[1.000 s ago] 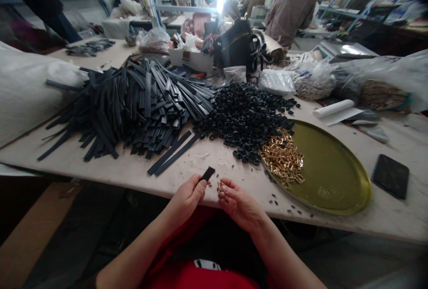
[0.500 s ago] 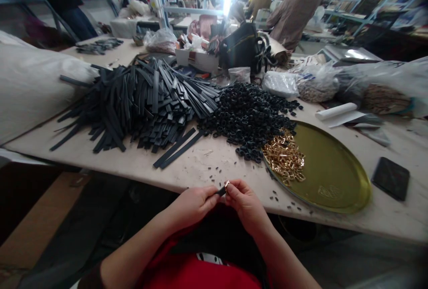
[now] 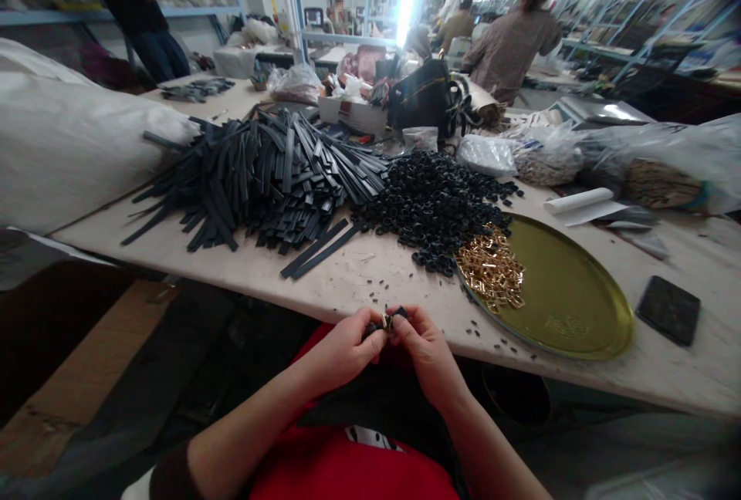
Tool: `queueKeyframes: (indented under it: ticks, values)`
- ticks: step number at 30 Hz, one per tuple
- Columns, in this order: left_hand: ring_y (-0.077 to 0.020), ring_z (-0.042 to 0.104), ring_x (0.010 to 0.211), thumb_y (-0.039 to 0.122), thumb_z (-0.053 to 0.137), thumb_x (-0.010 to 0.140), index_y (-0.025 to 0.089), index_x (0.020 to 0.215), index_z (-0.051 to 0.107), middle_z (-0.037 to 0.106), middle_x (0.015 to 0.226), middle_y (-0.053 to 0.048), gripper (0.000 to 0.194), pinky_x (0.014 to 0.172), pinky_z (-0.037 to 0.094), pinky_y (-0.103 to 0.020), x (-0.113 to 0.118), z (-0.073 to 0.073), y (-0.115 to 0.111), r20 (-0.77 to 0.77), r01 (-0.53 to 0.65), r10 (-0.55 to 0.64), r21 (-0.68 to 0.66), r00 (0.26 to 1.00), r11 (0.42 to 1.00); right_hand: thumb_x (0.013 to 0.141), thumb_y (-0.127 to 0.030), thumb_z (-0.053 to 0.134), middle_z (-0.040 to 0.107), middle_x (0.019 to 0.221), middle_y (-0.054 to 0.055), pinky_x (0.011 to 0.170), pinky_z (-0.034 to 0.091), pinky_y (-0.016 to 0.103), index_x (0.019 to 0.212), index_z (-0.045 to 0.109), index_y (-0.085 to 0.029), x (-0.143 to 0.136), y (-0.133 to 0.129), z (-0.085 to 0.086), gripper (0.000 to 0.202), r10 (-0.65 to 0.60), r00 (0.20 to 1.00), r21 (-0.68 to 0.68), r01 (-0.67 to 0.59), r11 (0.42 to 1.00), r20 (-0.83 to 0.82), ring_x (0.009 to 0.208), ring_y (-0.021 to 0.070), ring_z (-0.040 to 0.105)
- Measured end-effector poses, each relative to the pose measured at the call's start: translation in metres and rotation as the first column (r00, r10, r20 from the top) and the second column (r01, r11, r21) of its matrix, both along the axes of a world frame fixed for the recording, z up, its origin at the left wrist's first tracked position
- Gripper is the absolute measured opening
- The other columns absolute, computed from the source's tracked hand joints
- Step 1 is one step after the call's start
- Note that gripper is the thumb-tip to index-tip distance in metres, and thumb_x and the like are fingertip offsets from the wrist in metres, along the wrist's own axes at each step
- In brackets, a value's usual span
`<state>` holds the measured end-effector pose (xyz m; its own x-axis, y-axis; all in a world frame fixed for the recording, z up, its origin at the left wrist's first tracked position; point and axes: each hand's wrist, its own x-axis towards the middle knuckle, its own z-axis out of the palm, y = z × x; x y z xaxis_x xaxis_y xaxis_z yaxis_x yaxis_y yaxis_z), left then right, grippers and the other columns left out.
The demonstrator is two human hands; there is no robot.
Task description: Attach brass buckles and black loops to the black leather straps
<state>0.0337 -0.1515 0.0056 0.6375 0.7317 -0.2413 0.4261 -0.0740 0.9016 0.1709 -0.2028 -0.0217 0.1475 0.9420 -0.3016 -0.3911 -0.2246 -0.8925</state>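
Note:
Just past the table's near edge, my left hand (image 3: 352, 342) and my right hand (image 3: 420, 336) meet over my lap. Between them is a small gold buckle (image 3: 385, 321) with a black strap (image 3: 400, 312) at it. Black shows on both sides of the buckle, so the strap seems to run through it. My left thumb and fingers pinch the strap on the left side. My right thumb and fingers are closed on the strap's other part, close against the buckle. Fingers hide most of the strap. Nearest on the table lie several small dark bits (image 3: 379, 284).
A heap of black straps (image 3: 260, 176) lies at left, with two loose straps (image 3: 321, 249) in front. Small black loops (image 3: 431, 203) are piled mid-table. Gold buckles (image 3: 492, 268) sit on a round brass-coloured tray (image 3: 570, 292). A phone (image 3: 668, 309) lies at right. People stand behind.
The black strap, earlier a stub left of the buckle, now also shows on its right, in my right fingers. My hands have turned slightly inward. The camera view has shifted a little.

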Motion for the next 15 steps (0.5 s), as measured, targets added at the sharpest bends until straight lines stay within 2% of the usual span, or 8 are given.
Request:
queueKeyframes:
  ticks: [5, 8, 10, 15]
  values:
    - [-0.0129, 0.051, 0.063, 0.03, 0.043, 0.082, 0.018, 0.08, 0.049, 0.057, 0.068, 0.002, 0.014, 0.056, 0.036, -0.022, -0.001, 0.002, -0.003, -0.052, -0.02, 0.023, 0.066, 0.998, 0.998, 0.068, -0.033, 0.069, 0.057, 0.07, -0.003, 0.06, 0.042, 0.024, 0.079, 0.055, -0.02, 0.0, -0.004, -0.003, 0.022, -0.021, 1.0, 0.008, 0.021, 1.0, -0.018, 0.063, 0.0112, 0.051]
    - [-0.0115, 0.048, 0.057, 0.031, 0.041, 0.083, 0.018, 0.078, 0.049, 0.054, 0.061, 0.004, 0.016, 0.052, 0.033, -0.021, -0.001, -0.001, -0.004, -0.046, -0.022, 0.022, -0.002, 0.999, 1.0, 0.069, -0.03, 0.069, 0.056, 0.069, -0.004, 0.059, 0.042, 0.022, 0.08, 0.054, -0.02, 0.002, -0.003, -0.004, 0.021, -0.093, 0.992, 0.004, 0.093, 0.996, -0.09, 0.06, 0.009, 0.05]
    - [-0.0106, 0.048, 0.056, 0.033, 0.042, 0.083, 0.018, 0.078, 0.05, 0.054, 0.062, 0.004, 0.019, 0.052, 0.033, -0.021, -0.001, -0.004, -0.003, -0.008, -0.05, 0.05, -0.035, 0.999, 0.998, 0.07, -0.03, 0.068, 0.057, 0.071, -0.004, 0.059, 0.042, 0.022, 0.082, 0.055, -0.02, 0.001, -0.001, -0.005, 0.021, -0.089, 0.988, 0.006, 0.09, 0.996, -0.125, 0.06, 0.0085, 0.051]
    - [-0.0099, 0.049, 0.06, 0.042, 0.049, 0.08, 0.015, 0.078, 0.052, 0.056, 0.067, 0.002, 0.027, 0.055, 0.036, -0.021, 0.002, -0.015, 0.001, 0.123, -0.101, 0.123, -0.175, 0.985, 0.979, 0.071, -0.031, 0.067, 0.059, 0.07, -0.003, 0.056, 0.042, 0.023, 0.084, 0.057, -0.02, -0.005, 0.0, -0.005, 0.02, -0.053, 0.998, 0.009, 0.053, 0.999, -0.032, 0.059, 0.0099, 0.052]
